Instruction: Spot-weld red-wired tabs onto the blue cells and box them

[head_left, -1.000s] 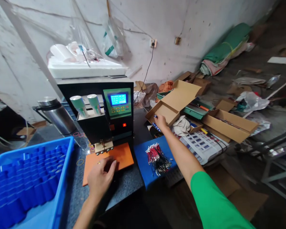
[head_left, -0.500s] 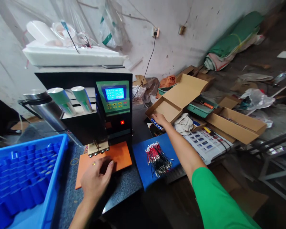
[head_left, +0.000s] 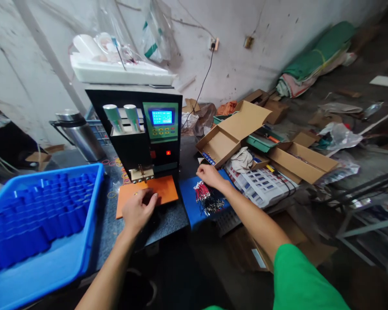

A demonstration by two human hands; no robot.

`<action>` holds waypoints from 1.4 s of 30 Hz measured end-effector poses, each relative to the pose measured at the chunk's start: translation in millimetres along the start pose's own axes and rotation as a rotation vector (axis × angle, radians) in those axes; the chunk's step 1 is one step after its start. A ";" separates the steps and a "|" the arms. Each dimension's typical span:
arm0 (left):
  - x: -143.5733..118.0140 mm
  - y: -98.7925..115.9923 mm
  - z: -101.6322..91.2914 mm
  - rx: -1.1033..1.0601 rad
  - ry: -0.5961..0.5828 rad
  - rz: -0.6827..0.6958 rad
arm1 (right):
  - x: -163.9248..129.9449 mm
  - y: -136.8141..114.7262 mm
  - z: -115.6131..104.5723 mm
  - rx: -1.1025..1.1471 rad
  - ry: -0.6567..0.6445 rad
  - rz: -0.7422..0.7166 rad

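Both your hands are down at the welder (head_left: 142, 133).
Left hand (head_left: 137, 209), fingers loosely spread, rests on the orange pad (head_left: 148, 193) at 6 o'clock of the welder; right hand (head_left: 208, 175) curls over the wires (head_left: 207, 199) on the blue tray (head_left: 190, 202), grip unclear, at the pad's 3 o'clock.

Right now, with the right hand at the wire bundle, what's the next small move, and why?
Probably pinch one wire out of the bundle: the right hand sits at its top edge with nothing visibly held, while the left hand rests on the orange pad under the welder.
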State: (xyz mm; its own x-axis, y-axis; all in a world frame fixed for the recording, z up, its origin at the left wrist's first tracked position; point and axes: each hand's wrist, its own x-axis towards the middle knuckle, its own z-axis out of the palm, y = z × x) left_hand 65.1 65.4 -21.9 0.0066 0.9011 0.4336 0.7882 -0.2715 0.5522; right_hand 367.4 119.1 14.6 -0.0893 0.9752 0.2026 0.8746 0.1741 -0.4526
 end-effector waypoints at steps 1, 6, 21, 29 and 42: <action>-0.2 -0.3 -0.2 -0.006 -0.003 0.000 | -11.8 -7.2 5.4 -0.019 -0.045 0.002; -1.3 -2.6 -1.9 -0.053 -0.025 -0.009 | -46.9 -37.3 23.0 -0.218 -0.196 0.073; -6.5 -1.8 -4.9 -0.067 -0.044 0.003 | -61.1 -46.7 43.4 -0.320 -0.206 0.300; -7.0 -4.2 -2.4 -0.078 -0.030 0.015 | -55.6 -42.5 47.0 -0.303 -0.215 0.347; -6.8 -3.2 -2.5 -0.044 -0.028 0.016 | -54.8 -40.4 45.8 -0.282 -0.268 0.342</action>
State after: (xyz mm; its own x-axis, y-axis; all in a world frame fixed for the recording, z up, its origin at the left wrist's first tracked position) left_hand 61.0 59.3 -24.8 0.0367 0.9054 0.4230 0.7602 -0.3001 0.5763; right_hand 315.2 64.9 -18.0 0.1379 0.9770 -0.1624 0.9662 -0.1688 -0.1948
